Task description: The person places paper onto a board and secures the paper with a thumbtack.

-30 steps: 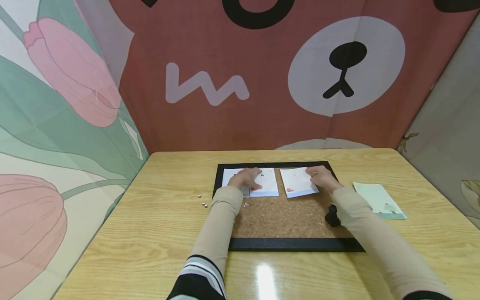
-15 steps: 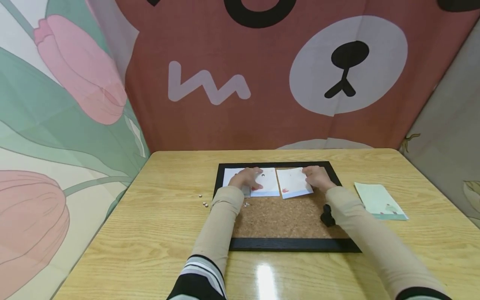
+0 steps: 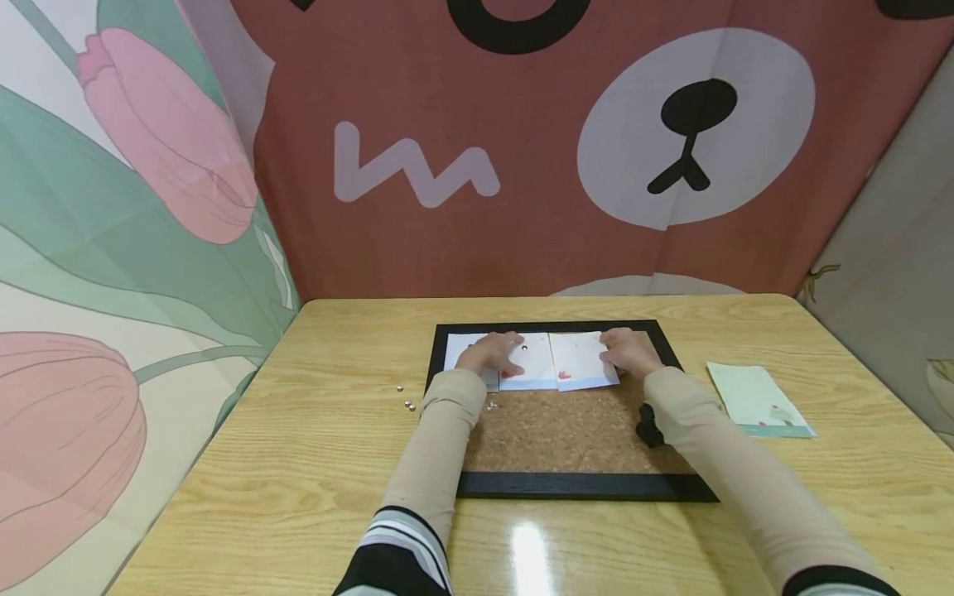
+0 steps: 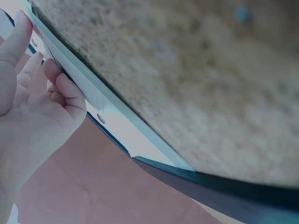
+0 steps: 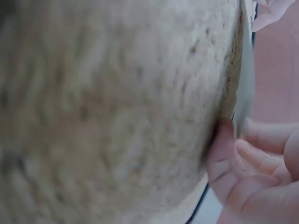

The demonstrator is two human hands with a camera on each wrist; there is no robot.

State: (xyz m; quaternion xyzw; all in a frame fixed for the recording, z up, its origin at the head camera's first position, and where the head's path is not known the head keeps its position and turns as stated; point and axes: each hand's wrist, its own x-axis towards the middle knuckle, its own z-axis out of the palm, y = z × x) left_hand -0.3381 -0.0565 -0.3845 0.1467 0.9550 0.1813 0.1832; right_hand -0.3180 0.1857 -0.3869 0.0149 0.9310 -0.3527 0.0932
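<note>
A cork board (image 3: 551, 439) in a black frame lies on the table, with note sheets in a row along its far side. My left hand (image 3: 488, 353) rests over the left note sheet (image 3: 459, 341) and the middle note sheet (image 3: 538, 368), fingers spread loosely. Round metal pushpins show on these two sheets. My right hand (image 3: 629, 352) pinches the right edge of a third note sheet (image 3: 583, 358) with a small red print. Its left edge meets the middle sheet. In the right wrist view, thumb and fingers hold that sheet close over the cork.
Several small metal pushpins (image 3: 409, 406) lie on the wooden table (image 3: 313, 463) left of the board. Clear pins (image 3: 491, 406) sit on the cork below the left hand. Pale green note sheets (image 3: 758, 399) lie right of the board. A patterned cloth (image 3: 417, 248) hangs behind.
My right hand has moved left with the third sheet, closing the gap to the middle sheet; the sheet now lies straighter. My left hand has stayed in place.
</note>
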